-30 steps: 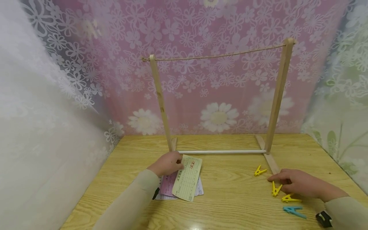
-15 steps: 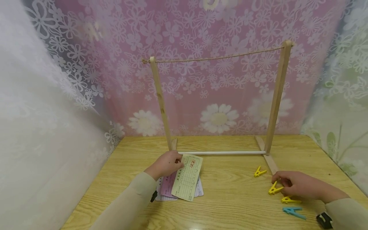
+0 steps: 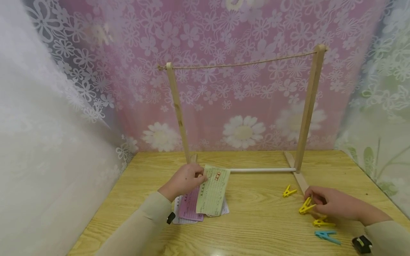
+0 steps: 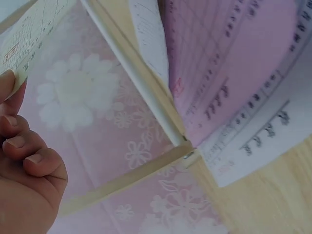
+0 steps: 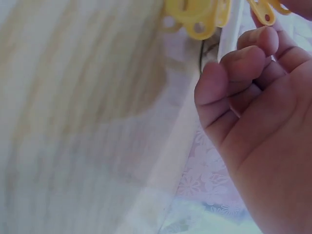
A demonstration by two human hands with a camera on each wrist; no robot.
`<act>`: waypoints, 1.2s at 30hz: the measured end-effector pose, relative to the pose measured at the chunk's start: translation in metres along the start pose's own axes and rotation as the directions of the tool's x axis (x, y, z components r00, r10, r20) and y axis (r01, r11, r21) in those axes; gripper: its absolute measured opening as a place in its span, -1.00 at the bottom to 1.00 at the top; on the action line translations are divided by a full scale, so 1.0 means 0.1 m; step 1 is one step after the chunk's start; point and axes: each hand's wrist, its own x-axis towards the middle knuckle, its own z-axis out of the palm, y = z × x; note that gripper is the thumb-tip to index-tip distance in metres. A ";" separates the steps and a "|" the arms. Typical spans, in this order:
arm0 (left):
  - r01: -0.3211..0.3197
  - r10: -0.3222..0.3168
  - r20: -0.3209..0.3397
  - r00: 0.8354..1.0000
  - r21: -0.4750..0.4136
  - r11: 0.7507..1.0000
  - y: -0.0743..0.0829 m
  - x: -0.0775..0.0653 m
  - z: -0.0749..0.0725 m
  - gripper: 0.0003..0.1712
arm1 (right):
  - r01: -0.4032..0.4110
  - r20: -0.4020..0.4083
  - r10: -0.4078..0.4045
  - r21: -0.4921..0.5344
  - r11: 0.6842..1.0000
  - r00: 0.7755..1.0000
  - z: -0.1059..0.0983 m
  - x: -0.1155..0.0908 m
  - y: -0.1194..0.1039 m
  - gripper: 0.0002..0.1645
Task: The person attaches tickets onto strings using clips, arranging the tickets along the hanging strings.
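Note:
My left hand (image 3: 185,180) pinches a pale yellow printed slip (image 3: 214,195) by its upper left edge, between thumb and fingers. In the left wrist view this slip (image 4: 30,36) shows at the upper left, away from the other papers. Beneath it lie a pink slip (image 3: 189,206) and white slips (image 3: 185,219) on the table. With thumb and fingertips my right hand (image 3: 341,203) pinches a yellow clothespin (image 3: 306,206). Another yellow clothespin (image 3: 323,222) lies just below that hand, a blue clothespin (image 3: 327,236) nearer me, and a third yellow clothespin (image 3: 289,191) farther left.
A wooden frame stands behind, with a left post (image 3: 178,110), a right post (image 3: 310,110) and a rope (image 3: 243,64) strung between their tops. A white rod (image 3: 262,170) joins them low down. Flowered cloth (image 3: 243,106) hangs behind the wood-grain table (image 3: 256,227).
The yellow slip has risen off the pile and shifted slightly right with my left hand. My right hand has taken hold of a yellow clothespin and lifted it slightly.

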 end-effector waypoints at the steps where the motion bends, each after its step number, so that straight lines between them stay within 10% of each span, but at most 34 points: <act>1: -0.007 0.007 -0.004 1.000 -0.011 1.000 0.02 0.00 -0.01 -0.56 | 0.015 -0.004 -0.015 0.007 1.000 1.000 -0.01 0.00 -0.02 -0.78; 24: -0.119 0.118 -0.089 0.989 -0.002 0.993 0.41 0.11 -0.14 -0.65 | 0.116 -0.240 -0.102 0.042 0.992 0.965 -0.23 0.07 -0.64 -0.66; 31: -0.125 0.108 -0.157 0.982 -0.097 0.987 0.47 0.14 -0.16 -0.61 | 0.067 -0.391 -0.069 -0.020 0.998 0.918 -0.36 0.09 -0.91 -0.58; 36: -0.147 0.129 -0.186 0.974 -0.091 0.985 0.53 0.18 -0.19 -0.61 | 0.153 -0.515 -0.152 -0.041 0.987 0.843 -0.48 0.12 -1.16 -0.53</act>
